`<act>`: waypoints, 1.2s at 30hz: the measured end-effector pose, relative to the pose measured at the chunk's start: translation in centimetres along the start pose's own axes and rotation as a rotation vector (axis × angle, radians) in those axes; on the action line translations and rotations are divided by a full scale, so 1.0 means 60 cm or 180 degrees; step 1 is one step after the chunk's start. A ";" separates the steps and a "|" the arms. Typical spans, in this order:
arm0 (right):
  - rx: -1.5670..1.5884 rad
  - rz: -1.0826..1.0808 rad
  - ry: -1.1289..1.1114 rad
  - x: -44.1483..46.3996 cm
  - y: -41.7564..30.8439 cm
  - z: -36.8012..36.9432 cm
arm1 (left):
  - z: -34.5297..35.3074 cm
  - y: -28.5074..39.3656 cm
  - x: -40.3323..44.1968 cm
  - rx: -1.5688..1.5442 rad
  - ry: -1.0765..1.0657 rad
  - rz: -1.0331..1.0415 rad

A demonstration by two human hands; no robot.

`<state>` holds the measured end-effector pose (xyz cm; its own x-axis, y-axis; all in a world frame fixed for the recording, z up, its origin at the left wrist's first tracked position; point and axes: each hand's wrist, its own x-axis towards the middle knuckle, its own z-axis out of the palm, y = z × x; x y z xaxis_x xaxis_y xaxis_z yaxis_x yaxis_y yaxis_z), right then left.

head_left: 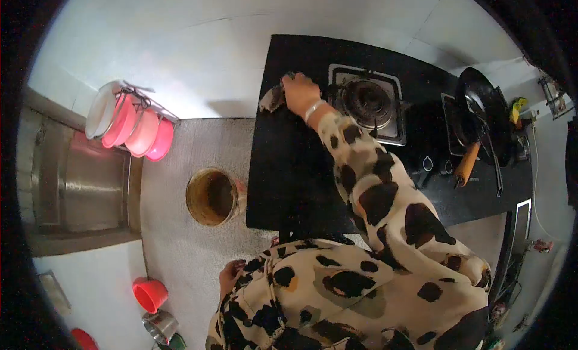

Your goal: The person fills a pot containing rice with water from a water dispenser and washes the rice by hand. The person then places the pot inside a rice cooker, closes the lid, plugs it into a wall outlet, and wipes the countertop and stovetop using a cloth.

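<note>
My right hand [301,94] reaches out over the black stovetop [289,169], its fingers closed on a greyish rag [273,99]. The rag lies against the surface near the stove's far left corner, left of a gas burner [365,103] in a square metal tray. A pale bracelet rings that wrist. Low beside my body is my left hand [230,276], partly covered by the spotted sleeve; its fingers are too hidden to read, and nothing shows in it.
A wok [483,106] with a wooden handle and a long utensil sits on the right burner. Left of the stove stands a worn bucket [211,198]. Pink basins [141,131] hang on a wall rack. A red container [150,294] and metal pot [159,326] are lower left.
</note>
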<state>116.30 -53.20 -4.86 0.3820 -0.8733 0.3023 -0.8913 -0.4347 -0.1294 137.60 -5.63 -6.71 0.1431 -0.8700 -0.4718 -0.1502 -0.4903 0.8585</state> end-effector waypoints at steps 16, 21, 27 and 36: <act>-0.1267 0.0855 0.0641 -0.036 0.744 -0.035 | 0.032 -0.020 0.030 -0.0833 0.0335 -0.1782; -0.0377 0.1251 0.0104 0.043 0.670 0.002 | 0.037 -0.097 0.007 0.0185 0.0243 -0.1951; 0.0113 -0.0611 -0.0776 0.256 0.372 0.058 | 0.036 -0.031 0.020 0.0148 0.0088 -0.1496; 0.2895 -0.1446 -0.0732 0.262 -0.052 0.055 | 0.021 -0.068 -0.025 -0.0553 0.0366 -0.1899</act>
<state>125.89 -66.27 -2.80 0.7579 -0.5653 0.3257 -0.1676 -0.6512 -0.7401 136.77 -2.40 -9.78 0.2589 -0.4335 -0.8632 0.1478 -0.8654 0.4789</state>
